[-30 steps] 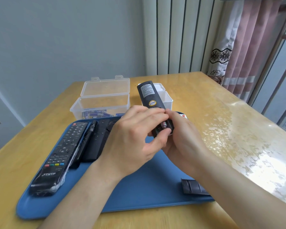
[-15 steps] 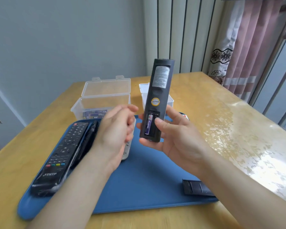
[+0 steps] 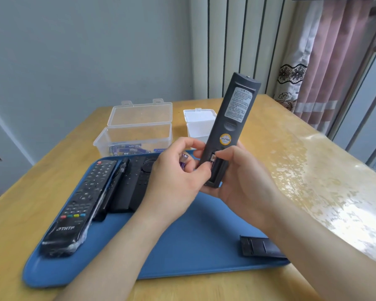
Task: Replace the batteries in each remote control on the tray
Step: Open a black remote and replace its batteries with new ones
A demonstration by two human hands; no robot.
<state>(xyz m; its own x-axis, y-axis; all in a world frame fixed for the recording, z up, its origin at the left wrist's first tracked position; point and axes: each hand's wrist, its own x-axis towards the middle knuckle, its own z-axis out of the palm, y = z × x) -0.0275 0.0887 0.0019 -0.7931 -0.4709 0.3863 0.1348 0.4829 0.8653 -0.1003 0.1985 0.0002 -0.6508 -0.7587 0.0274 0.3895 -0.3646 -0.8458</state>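
Right grip wrapped round the lower end of the grey remote, held upright mid-frame, back towards me, battery bay open. Left grip curled round a purple battery tucked in the fingers, thumb tip at the bay edge. Can't tell if another cell sits in the bay, thumb covers part of it. Bay cover lies on the blue tray, lower right, near its edge and right by my forearm. Clear box of batteries upper left of centre, white box just behind the remote. Risks: battery is only loosely held while the thumb works, so it could slip and roll off the desk. Wrong box means used and fresh cells get mixed. One-thumb prying could bend a spring contact. Forearm could knock the cover off the tray.
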